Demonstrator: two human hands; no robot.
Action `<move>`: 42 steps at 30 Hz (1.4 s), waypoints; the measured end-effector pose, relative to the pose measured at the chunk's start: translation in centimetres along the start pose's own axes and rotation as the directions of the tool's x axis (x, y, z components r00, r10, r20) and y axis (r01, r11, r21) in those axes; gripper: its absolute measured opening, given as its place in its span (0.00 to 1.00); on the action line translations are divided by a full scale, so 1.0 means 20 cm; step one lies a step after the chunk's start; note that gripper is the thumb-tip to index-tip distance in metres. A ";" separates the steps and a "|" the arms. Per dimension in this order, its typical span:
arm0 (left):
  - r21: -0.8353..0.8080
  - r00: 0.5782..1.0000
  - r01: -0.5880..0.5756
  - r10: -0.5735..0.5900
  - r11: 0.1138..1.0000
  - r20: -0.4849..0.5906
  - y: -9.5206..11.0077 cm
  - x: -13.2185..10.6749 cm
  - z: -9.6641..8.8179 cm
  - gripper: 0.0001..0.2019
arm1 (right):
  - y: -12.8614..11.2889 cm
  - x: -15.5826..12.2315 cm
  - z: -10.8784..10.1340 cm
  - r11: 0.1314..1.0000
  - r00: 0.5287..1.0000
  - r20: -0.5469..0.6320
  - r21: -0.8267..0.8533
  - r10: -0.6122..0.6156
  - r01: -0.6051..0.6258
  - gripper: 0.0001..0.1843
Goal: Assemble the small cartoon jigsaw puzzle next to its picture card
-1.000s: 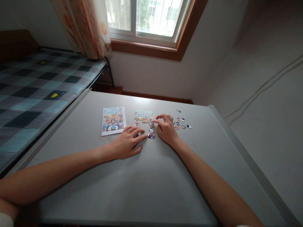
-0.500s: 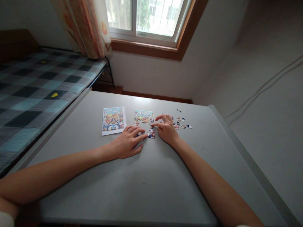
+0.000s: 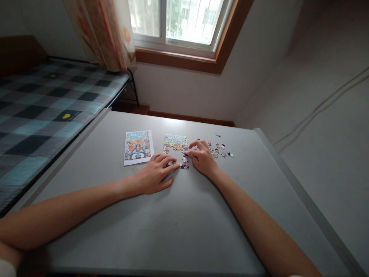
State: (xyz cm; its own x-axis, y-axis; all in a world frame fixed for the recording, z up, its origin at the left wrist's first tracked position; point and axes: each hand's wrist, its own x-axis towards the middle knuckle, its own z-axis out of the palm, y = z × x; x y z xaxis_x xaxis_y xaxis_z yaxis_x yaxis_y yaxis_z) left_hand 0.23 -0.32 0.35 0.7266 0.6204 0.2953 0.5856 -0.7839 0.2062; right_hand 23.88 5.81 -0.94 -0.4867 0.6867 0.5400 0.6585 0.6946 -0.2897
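Note:
A partly assembled jigsaw puzzle (image 3: 175, 143) lies on the grey-white table, its upper part joined and a gap showing the table in its middle. My left hand (image 3: 157, 173) rests palm down with fingers spread, fingertips on the puzzle's lower left edge, hiding some of it. At the puzzle's right edge, my right hand (image 3: 203, 157) touches the border pieces with an outstretched fingertip. Its fingers are apart, and no piece shows between them. Loose puzzle pieces (image 3: 223, 146) are scattered to the right of that hand.
A printed picture sheet (image 3: 138, 147) with a blue cartoon dog lies left of the puzzle on the table (image 3: 173, 231). Beyond the table's left edge is a bed with a checked cover (image 3: 66, 96). A window (image 3: 187, 23) and a curtain (image 3: 100, 34) are at the back.

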 end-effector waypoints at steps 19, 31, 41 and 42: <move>0.008 1.000 0.003 -0.003 1.000 0.003 0.00 0.00 0.00 0.21 | 0.00 0.00 0.00 1.000 1.000 -0.002 0.020 0.007 -0.007 0.14; 0.001 1.000 0.005 -0.005 1.000 -0.013 0.00 0.00 0.00 0.22 | -0.01 0.01 -0.01 0.999 0.999 0.033 0.047 -0.018 0.017 0.16; 0.007 1.000 -0.002 0.002 1.000 -0.019 0.00 0.00 0.00 0.22 | -0.03 0.02 -0.02 0.997 0.994 0.105 0.083 -0.013 0.004 0.18; 0.008 1.000 -0.003 0.003 1.000 -0.021 0.00 0.00 0.00 0.22 | -0.03 0.02 -0.02 0.997 0.994 0.108 0.078 -0.006 -0.003 0.18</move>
State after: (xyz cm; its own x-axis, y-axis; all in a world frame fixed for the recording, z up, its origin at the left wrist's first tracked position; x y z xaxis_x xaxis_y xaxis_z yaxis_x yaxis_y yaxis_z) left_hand 0.26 -0.35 0.28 0.7208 0.6174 0.3151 0.5863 -0.7855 0.1979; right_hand 23.48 5.50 -0.30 -0.5495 0.7019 0.4531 0.6131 0.7072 -0.3521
